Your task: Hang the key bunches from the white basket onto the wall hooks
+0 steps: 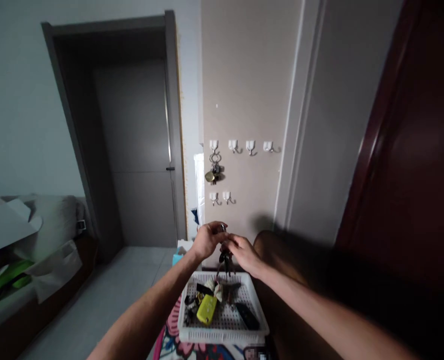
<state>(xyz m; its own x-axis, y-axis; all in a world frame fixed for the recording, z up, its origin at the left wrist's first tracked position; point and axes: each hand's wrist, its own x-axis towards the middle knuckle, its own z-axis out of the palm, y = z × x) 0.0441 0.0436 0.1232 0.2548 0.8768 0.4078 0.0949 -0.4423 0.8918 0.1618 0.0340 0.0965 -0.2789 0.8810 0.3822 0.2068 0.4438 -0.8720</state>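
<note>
My left hand (206,240) and my right hand (242,254) meet above a white perforated basket (257,320). Both pinch a bunch of keys (225,257) that hangs between them over the basket. In the basket lie a yellow-green key fob (207,309), a black key fob (246,316) and other keys. On the beige wall above are several white hooks (232,145). One key bunch (213,170) hangs from the top left hook.
A grey door (139,150) stands shut on the left. A dark red door (413,150) fills the right. A sofa with white bags (38,240) is at the far left. The basket rests on a flowered cloth (177,345).
</note>
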